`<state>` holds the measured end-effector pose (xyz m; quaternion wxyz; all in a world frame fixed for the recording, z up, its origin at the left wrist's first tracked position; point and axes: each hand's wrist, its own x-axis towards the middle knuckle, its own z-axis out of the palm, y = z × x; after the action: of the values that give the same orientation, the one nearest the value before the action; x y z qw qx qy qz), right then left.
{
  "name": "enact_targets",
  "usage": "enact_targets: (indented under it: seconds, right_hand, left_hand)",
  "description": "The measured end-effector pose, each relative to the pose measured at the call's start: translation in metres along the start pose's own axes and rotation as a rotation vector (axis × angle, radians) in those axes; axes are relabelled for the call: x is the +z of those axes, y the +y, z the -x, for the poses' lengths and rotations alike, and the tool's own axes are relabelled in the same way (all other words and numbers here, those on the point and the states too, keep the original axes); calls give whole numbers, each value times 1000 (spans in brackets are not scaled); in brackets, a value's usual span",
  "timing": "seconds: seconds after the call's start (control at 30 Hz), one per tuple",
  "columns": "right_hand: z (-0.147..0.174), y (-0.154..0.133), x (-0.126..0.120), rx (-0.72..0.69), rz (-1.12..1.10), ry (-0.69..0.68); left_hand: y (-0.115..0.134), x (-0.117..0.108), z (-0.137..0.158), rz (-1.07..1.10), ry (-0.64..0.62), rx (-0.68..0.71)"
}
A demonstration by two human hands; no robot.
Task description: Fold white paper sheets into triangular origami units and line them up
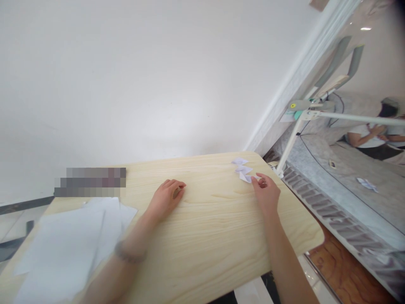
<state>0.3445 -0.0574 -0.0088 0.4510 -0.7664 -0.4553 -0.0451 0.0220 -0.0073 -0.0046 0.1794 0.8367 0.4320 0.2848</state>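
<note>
One white wall [142, 76]: it is filling the top of the frame, behind everything on the table.
Wood-grain table [202, 228]: it is stretching from lower left to right of centre, its rounded corners showing on the right.
Paper sheets [63, 240]: they are lying overlapped and flat at lower left, beside the left forearm.
Left hand [167, 196]: it is resting near the middle of the frame, fingers curling toward the thumb, with nothing visible between them; whether the tips are meeting, I cannot tell.
Right hand [267, 192]: it is reaching to right of centre, much the nearer hand to the folded pieces; thumb and forefinger are bracketing one piece's right end, though whether they are pinching it, I cannot tell.
Folded pieces: three are lying in a short column right of centre, a far piece [239, 161], a middle piece [243, 169] and a near piece [245, 178].
Near piece: it is extending leftward from the right fingertips, its long axis running roughly across the frame; it is looking white, creased, angular and pointed.
</note>
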Motion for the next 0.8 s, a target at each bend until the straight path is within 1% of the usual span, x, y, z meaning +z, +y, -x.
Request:
enact_targets:
  seconds: [0.03, 0.2, 0.3, 0.4, 0.5, 0.57, 0.63, 0.7, 0.8]
  right_hand:
    - [5, -8, 3, -41, -27, -22]
    - [31, -50, 21, -216, -166, -270]
    - [41, -67, 32, -275, -205, -412]
    - [47, -79, 43, -334, -205, -494]
    - [50, -94, 58, -381, -197, -560]
    - [52, -107, 69, -403, -167, -601]
    - [56, -120, 79, -432, -123, -619]
    - [61, -132, 87, -437, -82, -644]
    - [70, -143, 94, -477, -32, -652]
  left_hand:
    - [0, 0, 0, -2, -6, 2]
    - [2, -2, 0, -4, -29, 1]
    - [2, -4, 0, -26, -35, 14]
    - [1, -7, 2, -109, -27, 3]
    - [-3, -9, 4, -216, -9, -71]
    - [-7, -10, 6, -258, -23, -97]
    - [-12, -13, 8, -274, -68, -86]
    - [-17, -21, 10, -266, -153, -57]
    - [-24, -46, 13, -227, -306, -41]
